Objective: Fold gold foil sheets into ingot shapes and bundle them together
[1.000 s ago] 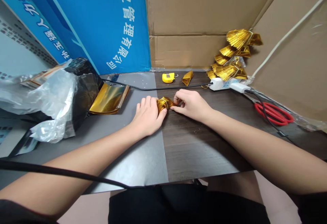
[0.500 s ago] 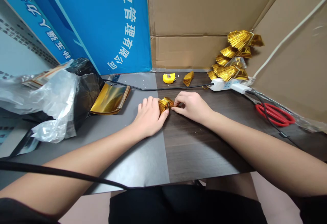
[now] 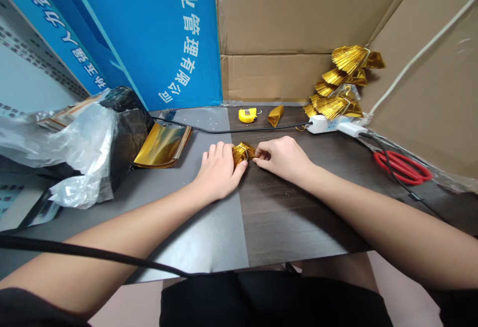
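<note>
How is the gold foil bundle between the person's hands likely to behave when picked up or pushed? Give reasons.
The gold foil bundle is probably light for its size, since it looks like thin folded foil. Its sharp creases suggest it would dent under a hard squeeze. Its angular shape means a push would likely tip it rather than roll it.

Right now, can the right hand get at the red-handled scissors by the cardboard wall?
Probably yes: the right hand has only dark desktop between it and the red-handled scissors, though a black cable lies across them and it would first leave the gold foil bundle.
</note>
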Action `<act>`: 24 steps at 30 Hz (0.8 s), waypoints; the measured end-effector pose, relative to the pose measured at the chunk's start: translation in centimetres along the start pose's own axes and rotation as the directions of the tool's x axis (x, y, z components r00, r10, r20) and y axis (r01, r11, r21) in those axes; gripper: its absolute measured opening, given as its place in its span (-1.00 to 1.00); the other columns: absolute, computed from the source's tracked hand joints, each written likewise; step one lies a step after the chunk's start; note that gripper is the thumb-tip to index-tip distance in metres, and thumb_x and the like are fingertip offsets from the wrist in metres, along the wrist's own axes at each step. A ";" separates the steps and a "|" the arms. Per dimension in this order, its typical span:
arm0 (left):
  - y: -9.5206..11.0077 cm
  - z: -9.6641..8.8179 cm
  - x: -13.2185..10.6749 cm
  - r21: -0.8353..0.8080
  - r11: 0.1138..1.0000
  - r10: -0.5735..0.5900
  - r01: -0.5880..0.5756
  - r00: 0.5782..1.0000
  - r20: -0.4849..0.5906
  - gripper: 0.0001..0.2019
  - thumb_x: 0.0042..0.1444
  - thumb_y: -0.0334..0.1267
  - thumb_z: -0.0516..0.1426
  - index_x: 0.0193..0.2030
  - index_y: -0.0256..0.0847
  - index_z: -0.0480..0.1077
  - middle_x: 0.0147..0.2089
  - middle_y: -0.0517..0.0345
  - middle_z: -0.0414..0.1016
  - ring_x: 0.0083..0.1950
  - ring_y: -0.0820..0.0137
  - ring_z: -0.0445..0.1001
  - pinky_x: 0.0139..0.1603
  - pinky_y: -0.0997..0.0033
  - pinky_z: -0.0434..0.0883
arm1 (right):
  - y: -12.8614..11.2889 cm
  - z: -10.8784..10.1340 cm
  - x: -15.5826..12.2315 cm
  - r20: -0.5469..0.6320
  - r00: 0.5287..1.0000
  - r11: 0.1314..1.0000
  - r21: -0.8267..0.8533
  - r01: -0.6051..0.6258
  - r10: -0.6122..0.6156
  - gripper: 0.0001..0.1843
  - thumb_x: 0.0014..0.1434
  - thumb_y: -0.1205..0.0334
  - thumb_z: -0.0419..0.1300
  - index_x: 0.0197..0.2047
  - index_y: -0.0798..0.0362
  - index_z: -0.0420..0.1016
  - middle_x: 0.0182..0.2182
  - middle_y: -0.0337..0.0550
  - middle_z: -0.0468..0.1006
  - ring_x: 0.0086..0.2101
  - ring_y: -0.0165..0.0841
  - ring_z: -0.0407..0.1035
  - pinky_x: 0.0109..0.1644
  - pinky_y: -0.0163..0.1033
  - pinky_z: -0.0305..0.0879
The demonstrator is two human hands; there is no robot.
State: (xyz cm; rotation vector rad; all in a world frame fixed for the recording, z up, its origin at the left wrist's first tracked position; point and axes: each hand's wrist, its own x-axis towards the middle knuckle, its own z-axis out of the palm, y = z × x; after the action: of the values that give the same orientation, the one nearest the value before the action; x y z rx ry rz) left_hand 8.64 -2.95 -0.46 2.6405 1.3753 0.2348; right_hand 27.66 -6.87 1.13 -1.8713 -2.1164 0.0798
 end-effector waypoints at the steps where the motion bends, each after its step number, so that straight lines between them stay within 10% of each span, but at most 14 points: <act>1: 0.0 0.0 0.0 0.001 1.000 -0.001 0.001 1.000 0.002 -0.52 0.35 0.04 -0.12 0.17 -0.28 0.27 0.15 -0.16 0.31 0.17 0.02 0.29 0.19 -0.08 0.37 | -0.1 -0.1 0.0 0.000 1.000 1.000 -0.014 -0.021 0.021 -0.93 0.17 0.28 0.27 -0.33 0.03 0.60 -0.37 -0.19 0.69 -0.32 -0.26 0.53 -0.24 -0.23 0.21; 24: -0.1 0.0 0.0 0.008 1.000 0.008 -0.008 1.000 0.004 -0.51 0.35 0.06 -0.12 0.17 -0.28 0.27 0.14 -0.16 0.32 0.16 0.04 0.29 0.18 -0.07 0.38 | 0.5 0.2 0.4 0.035 0.996 0.992 0.085 -0.090 0.087 -0.93 0.12 0.24 0.32 -0.39 0.02 0.58 -0.44 -0.24 0.65 -0.40 -0.34 0.49 -0.30 -0.26 0.21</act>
State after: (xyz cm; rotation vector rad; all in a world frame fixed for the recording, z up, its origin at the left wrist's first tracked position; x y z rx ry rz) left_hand 8.59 -2.90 -0.46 2.6521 1.3678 0.2251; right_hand 28.09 -6.36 0.91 -1.9242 -2.0159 0.2189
